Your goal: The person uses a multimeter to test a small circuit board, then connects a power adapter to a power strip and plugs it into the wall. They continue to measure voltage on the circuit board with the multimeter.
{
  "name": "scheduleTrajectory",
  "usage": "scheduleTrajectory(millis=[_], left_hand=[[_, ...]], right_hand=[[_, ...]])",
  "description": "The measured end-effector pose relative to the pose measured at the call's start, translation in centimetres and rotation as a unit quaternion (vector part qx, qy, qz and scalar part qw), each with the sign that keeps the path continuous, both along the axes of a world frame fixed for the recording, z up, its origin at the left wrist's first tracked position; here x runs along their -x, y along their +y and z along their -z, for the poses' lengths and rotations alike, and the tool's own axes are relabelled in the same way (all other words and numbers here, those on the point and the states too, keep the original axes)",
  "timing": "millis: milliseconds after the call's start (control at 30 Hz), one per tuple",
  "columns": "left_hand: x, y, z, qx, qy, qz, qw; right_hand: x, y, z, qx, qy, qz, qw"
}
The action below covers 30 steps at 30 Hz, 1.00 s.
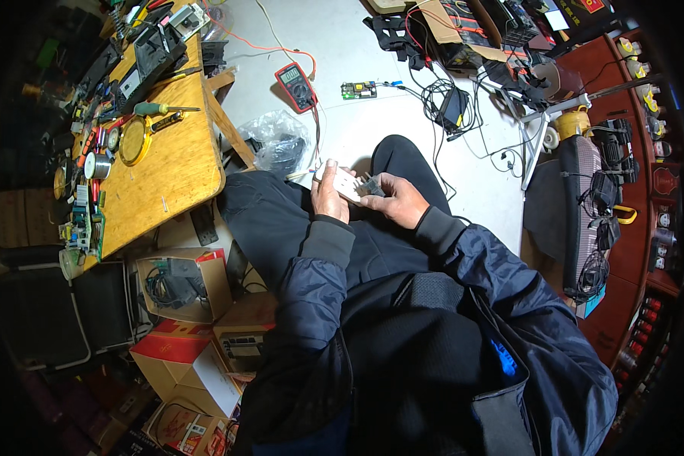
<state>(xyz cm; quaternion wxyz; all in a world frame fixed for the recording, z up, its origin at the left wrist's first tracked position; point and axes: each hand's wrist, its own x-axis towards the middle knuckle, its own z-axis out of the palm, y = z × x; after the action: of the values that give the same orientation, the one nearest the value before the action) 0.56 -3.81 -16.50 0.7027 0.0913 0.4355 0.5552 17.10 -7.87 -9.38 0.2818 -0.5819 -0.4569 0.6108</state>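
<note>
I sit with both hands over my lap in dark trousers. My left hand point(329, 194) grips the left end of a small white box-like part point(347, 183) with thin wires running from it. My right hand point(394, 199) holds its right end, where a small grey piece point(371, 185) sits between my fingers. Both arms wear a dark blue jacket.
A wooden table point(171, 171) on my left carries a green-handled screwdriver point(156, 109), a magnifier point(134, 140) and several tools. On the white floor lie a red multimeter point(296, 86), a green circuit board point(358, 90), a plastic bag point(280, 140) and tangled cables. Cardboard boxes point(184, 357) stand at lower left.
</note>
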Motion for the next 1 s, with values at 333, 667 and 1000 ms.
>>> scheduleTrajectory(millis=[333, 667, 1000], left_hand=[[0.1, 0.0, -0.5, 0.024, -0.027, 0.022, 0.999], [0.2, -0.2, -0.4, -0.005, -0.089, 0.002, 0.996], [0.5, -0.2, -0.5, 0.008, -0.079, 0.037, 0.996]], right_hand=[[-0.5, -0.7, -1.5, -0.101, -0.090, 0.052, 0.990], [-0.4, -0.9, -2.3, -0.145, -0.141, 0.022, 0.979], [-0.3, -1.1, -1.8, -0.173, -0.133, 0.017, 0.976]])
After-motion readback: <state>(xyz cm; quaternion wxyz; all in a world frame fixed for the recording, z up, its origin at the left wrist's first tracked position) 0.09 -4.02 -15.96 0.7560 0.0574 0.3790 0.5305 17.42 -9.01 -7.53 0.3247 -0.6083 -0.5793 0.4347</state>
